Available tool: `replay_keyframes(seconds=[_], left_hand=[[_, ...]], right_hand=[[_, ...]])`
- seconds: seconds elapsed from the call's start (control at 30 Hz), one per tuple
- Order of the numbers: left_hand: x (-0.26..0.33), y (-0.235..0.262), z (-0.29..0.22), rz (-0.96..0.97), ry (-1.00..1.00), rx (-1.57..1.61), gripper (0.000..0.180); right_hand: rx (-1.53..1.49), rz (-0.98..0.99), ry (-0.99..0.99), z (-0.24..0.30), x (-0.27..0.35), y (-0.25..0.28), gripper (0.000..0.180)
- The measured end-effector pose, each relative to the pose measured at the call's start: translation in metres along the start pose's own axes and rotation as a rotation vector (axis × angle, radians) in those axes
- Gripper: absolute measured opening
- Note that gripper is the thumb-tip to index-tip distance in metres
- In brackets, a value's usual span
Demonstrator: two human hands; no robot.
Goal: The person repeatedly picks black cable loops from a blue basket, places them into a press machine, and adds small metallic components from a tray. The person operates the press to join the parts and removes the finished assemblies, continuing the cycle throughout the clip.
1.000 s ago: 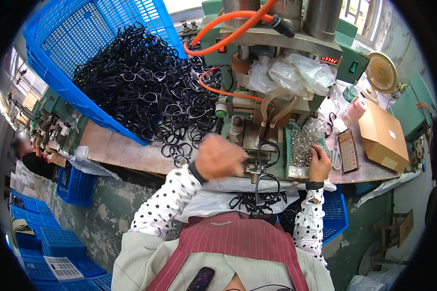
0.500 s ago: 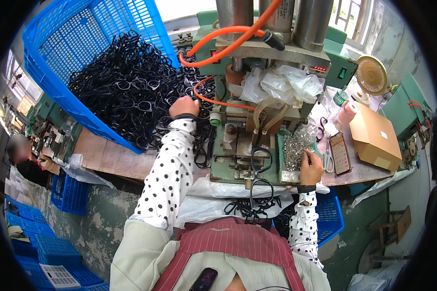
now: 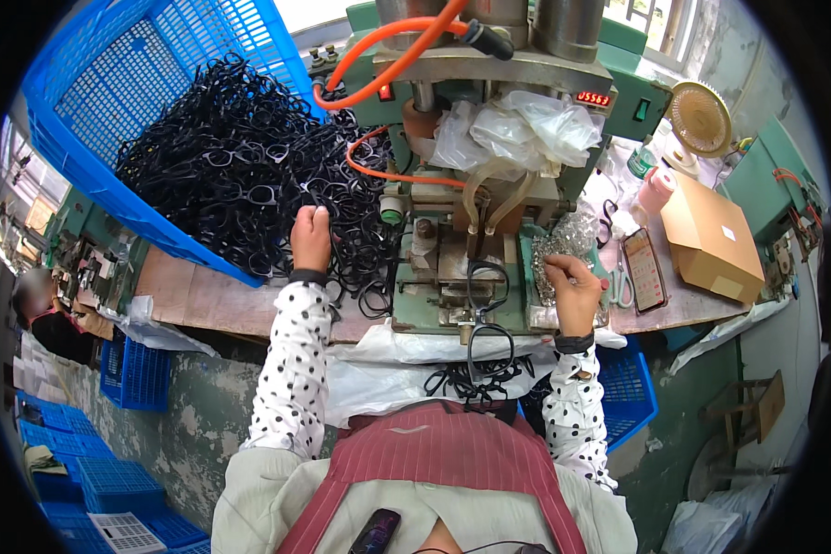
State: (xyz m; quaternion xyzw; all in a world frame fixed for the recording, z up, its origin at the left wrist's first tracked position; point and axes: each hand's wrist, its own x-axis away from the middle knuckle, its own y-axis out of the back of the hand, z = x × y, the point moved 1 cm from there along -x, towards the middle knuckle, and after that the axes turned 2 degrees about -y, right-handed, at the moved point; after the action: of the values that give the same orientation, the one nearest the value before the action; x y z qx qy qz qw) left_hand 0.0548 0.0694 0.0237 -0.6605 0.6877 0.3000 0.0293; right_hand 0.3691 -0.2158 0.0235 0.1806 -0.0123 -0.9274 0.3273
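Note:
My left hand (image 3: pixel 311 242) is closed at the near edge of a heap of black eyeglass frames (image 3: pixel 240 185). A dark frame shows beside its fingers and seems gripped in them, though it blends into the heap. My right hand (image 3: pixel 574 294), fingers bent into a pinch, hovers over a green tray of small shiny metal parts (image 3: pixel 543 277). Whatever sits between those fingertips is too small to make out. Between my hands, one black eyeglass frame (image 3: pixel 491 342) hangs at the front of a green press machine (image 3: pixel 415 309), one rim against its fixture and the other lower.
A tilted blue crate (image 3: pixel 138 217) backs the heap. Right of the tray are scissors (image 3: pixel 621 288), a phone (image 3: pixel 644 270), a cardboard box (image 3: pixel 711 238) and a small fan (image 3: pixel 700 115). More frames (image 3: pixel 452 379) lie below the machine. Another person sits far left.
My left hand has drawn back from the heap, leftward and toward me. My right hand has lifted slightly and moved left over the metal parts. The view has shifted a little.

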Motion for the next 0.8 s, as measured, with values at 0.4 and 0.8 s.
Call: replay_keyframes(seconds=[0.4, 0.8], left_hand=[[0.106, 0.004, -0.154, -0.064, -0.535, 0.295, 0.014], [0.076, -0.007, -0.208, 0.074, -0.307, 0.373, 0.014]], right_hand=[[-0.086, 0.029, 0.196, 0.075, 0.016, -0.046, 0.017], [-0.004, -0.114, 0.199, 0.083, 0.025, -0.068, 0.027]])
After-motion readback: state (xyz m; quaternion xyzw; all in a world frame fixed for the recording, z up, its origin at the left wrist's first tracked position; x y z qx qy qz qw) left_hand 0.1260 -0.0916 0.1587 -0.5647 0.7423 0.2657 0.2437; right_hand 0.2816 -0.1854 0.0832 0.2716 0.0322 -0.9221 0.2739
